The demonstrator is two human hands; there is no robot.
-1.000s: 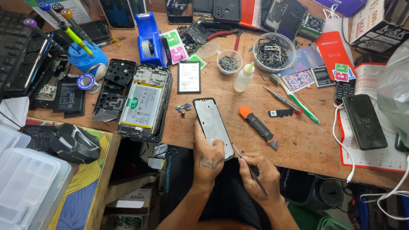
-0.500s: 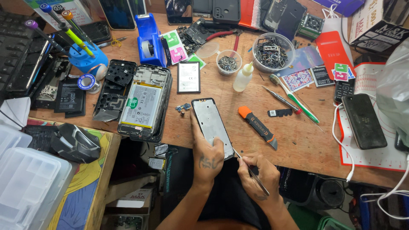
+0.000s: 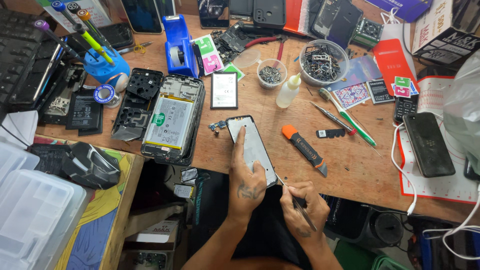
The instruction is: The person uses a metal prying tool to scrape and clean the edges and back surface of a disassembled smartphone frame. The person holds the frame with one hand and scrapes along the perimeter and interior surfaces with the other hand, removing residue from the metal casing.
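My left hand [image 3: 247, 175] holds a phone screen panel [image 3: 252, 145] flat over the near edge of the wooden workbench [image 3: 350, 165], forefinger stretched along its face. My right hand [image 3: 302, 205] grips thin tweezers [image 3: 290, 195] whose tip touches the panel's lower right corner. An opened phone body with its battery showing [image 3: 172, 120] lies just left of the panel, next to a black back frame [image 3: 137, 100].
An orange-handled pry tool [image 3: 302, 145] lies right of the panel. Behind stand a small glue bottle [image 3: 289, 91], two bowls of small parts [image 3: 324, 62], a blue tape dispenser [image 3: 177, 47] and a blue screwdriver stand [image 3: 102, 62]. A black phone [image 3: 428, 144] lies right; clear plastic boxes [image 3: 30, 210] at left.
Both hands have stayed almost still; my right hand has shifted the tweezers slightly along the panel's lower right corner.
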